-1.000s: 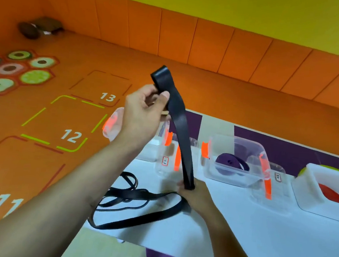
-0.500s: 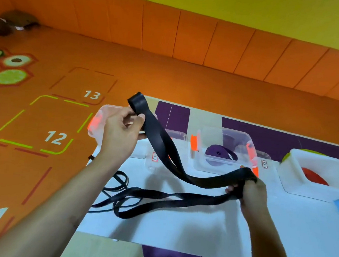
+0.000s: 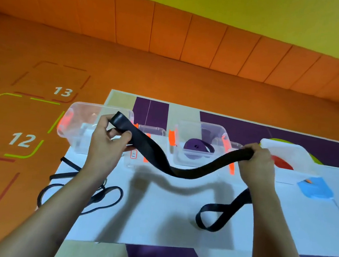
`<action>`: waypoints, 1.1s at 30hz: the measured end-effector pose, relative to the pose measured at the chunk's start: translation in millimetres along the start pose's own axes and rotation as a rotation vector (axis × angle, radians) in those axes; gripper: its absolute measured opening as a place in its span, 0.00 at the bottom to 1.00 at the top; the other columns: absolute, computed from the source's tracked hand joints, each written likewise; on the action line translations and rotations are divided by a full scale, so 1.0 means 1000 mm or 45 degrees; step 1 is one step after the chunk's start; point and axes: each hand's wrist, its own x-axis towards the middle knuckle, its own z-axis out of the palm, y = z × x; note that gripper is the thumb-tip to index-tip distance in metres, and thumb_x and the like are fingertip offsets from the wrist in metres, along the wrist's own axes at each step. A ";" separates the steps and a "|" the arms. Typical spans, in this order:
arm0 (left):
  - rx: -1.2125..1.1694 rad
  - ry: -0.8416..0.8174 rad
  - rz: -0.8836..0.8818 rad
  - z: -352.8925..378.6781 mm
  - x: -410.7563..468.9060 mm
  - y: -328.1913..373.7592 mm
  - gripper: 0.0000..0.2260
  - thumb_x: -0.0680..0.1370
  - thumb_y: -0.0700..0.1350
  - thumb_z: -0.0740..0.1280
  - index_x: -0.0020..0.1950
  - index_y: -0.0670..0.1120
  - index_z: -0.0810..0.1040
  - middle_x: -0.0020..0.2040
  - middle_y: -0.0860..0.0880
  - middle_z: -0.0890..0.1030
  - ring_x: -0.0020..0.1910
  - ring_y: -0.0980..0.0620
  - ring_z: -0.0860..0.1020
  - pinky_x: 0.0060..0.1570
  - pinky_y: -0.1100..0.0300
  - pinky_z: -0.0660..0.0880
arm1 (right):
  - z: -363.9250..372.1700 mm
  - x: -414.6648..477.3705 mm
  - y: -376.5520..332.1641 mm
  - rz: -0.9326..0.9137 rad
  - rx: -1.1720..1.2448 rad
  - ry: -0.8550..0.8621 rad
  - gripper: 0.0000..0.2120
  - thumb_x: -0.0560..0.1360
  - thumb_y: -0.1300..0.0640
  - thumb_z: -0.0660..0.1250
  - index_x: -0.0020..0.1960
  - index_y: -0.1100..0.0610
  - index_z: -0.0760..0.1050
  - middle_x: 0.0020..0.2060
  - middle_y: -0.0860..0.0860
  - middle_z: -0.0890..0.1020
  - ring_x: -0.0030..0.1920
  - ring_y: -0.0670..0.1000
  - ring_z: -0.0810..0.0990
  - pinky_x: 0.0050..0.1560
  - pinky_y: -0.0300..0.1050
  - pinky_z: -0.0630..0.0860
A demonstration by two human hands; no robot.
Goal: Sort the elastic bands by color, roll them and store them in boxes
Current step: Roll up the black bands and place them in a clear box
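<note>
The person holds a wide black band (image 3: 168,168) in the air between both hands, above a white sheet (image 3: 166,228) spread on the floor mat. The left hand (image 3: 108,140) pinches one folded end of the band between thumb and curled fingers, just in front of a clear box (image 3: 81,127) at the sheet's far left corner. The right hand (image 3: 259,165) has its fingers wrapped over the band and grips it firmly. Between the two hands the band sags in a shallow curve and casts a shadow on the sheet. Below the right hand the rest of the band hangs down, and its end lies in a loop on the sheet.

Near the left forearm, a loose tangle of thin black bands (image 3: 113,197) lies at the sheet's left edge, partly hidden by the arm.

Behind the held band, along the far side of the sheet, a second clear box (image 3: 184,157) with orange clips holds a rolled purple band (image 3: 199,148). To its right, a white box (image 3: 287,150) holds a red band (image 3: 282,162), only partly visible behind the right hand. A blue patch (image 3: 315,188) lies on the sheet just in front of the white box.

The orange floor (image 3: 169,80) to the left carries the painted numbers 12 and 13.
</note>
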 end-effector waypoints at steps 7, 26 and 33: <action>0.022 -0.165 -0.025 -0.007 -0.007 -0.005 0.10 0.83 0.36 0.64 0.60 0.50 0.74 0.46 0.36 0.84 0.46 0.42 0.86 0.48 0.48 0.84 | 0.074 -0.033 0.046 0.380 -0.652 -0.730 0.31 0.72 0.45 0.73 0.72 0.45 0.67 0.65 0.55 0.68 0.70 0.60 0.68 0.68 0.60 0.67; 0.377 -0.308 0.101 -0.012 -0.008 0.017 0.05 0.82 0.46 0.68 0.56 0.54 0.77 0.49 0.50 0.85 0.48 0.48 0.86 0.47 0.52 0.83 | 0.086 -0.118 -0.150 -0.439 0.988 -0.784 0.10 0.82 0.48 0.64 0.63 0.43 0.72 0.48 0.44 0.85 0.49 0.49 0.83 0.53 0.57 0.80; 0.577 -0.275 0.252 -0.029 0.000 0.025 0.10 0.79 0.39 0.70 0.56 0.53 0.80 0.47 0.58 0.84 0.47 0.55 0.84 0.53 0.52 0.81 | 0.087 -0.100 -0.160 -0.743 0.492 -0.633 0.14 0.82 0.48 0.64 0.67 0.42 0.72 0.57 0.41 0.77 0.56 0.45 0.76 0.57 0.45 0.75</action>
